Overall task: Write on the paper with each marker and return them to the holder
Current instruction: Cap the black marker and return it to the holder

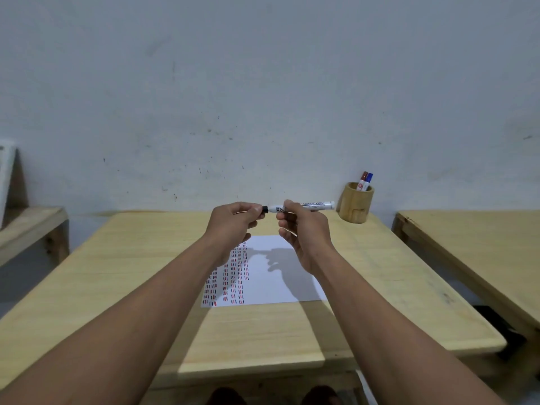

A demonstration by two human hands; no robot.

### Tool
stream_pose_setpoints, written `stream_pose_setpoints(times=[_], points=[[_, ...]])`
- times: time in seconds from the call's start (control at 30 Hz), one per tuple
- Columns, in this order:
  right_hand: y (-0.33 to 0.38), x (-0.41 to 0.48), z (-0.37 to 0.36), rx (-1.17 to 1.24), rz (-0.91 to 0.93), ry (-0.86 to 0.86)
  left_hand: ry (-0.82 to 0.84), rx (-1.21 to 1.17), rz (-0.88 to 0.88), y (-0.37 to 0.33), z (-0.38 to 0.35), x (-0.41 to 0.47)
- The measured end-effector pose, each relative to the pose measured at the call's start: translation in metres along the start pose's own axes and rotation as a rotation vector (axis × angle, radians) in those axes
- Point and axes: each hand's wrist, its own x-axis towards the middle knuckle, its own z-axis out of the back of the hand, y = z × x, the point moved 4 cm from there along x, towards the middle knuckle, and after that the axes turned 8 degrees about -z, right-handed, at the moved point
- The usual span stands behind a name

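I hold a white marker (317,205) level above the table, its black end pointing left. My right hand (302,229) grips its barrel. My left hand (233,222) pinches the black cap (265,209) at the marker's left end; whether the cap is on or off the tip I cannot tell. Below my hands lies a white paper (271,276) with columns of short red, blue and black strokes on its left part. A round wooden holder (356,205) stands at the table's back right, with a red marker (363,180) and a blue marker (368,180) upright in it.
The paper lies on a light wooden table (131,273) against a pale wall. A second wooden table (482,244) stands to the right across a narrow gap, and a wooden bench (32,226) to the left. My knees show under the near edge.
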Motion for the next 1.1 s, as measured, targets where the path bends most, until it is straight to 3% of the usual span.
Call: stream_pose_setpoints(times=[0.27, 0.4, 0.57, 0.7, 0.9, 1.1], points=[[-0.009, -0.004, -0.001, 0.085, -0.066, 0.015, -0.055, 0.133, -0.214, -0.012, -0.007, -0.001], [-0.007, -0.008, -0.002, 0.202, -0.171, 0.011, -0.036, 0.191, -0.238, -0.012, -0.008, -0.001], [0.005, -0.006, -0.007, 0.196, -0.064, -0.165, -0.111, 0.229, -0.285, -0.015, -0.017, 0.000], [0.020, -0.005, -0.003, -0.124, 0.137, -0.206, -0.155, 0.271, -0.321, -0.026, -0.024, 0.003], [0.041, 0.001, 0.014, -0.696, 0.255, -0.183, -0.139, 0.345, -0.389, -0.053, -0.039, 0.015], [0.074, 0.021, 0.049, -0.817, 0.349, -0.253, -0.115, 0.276, -0.323, -0.055, -0.072, 0.039]])
